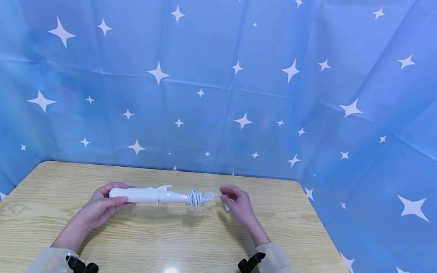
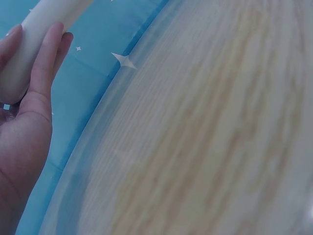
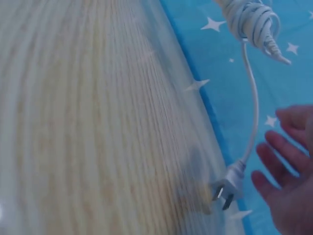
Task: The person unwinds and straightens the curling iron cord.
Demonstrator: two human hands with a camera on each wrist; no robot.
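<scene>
A white curling iron (image 1: 139,195) is held level above the table, its small thumb lever standing up near the middle. My left hand (image 1: 105,202) grips the thick barrel end, thumb on the near side; the left wrist view shows the fingers (image 2: 46,58) around the smooth barrel. White cord (image 1: 196,198) is wound in loops about the thinner end on the right. From these loops a short length runs down to a two-prong plug (image 3: 230,183), hanging free in the right wrist view. Beside the plug is my right hand (image 1: 238,204), fingers loosely bent and apart from it.
The wood-grain table (image 1: 152,241) has rounded far corners. Behind it and along its right side hangs a blue cloth (image 1: 205,102) with white stars. Black wrist cameras (image 1: 251,263) sit at both sleeve cuffs. A bright reflection lies on the near tabletop.
</scene>
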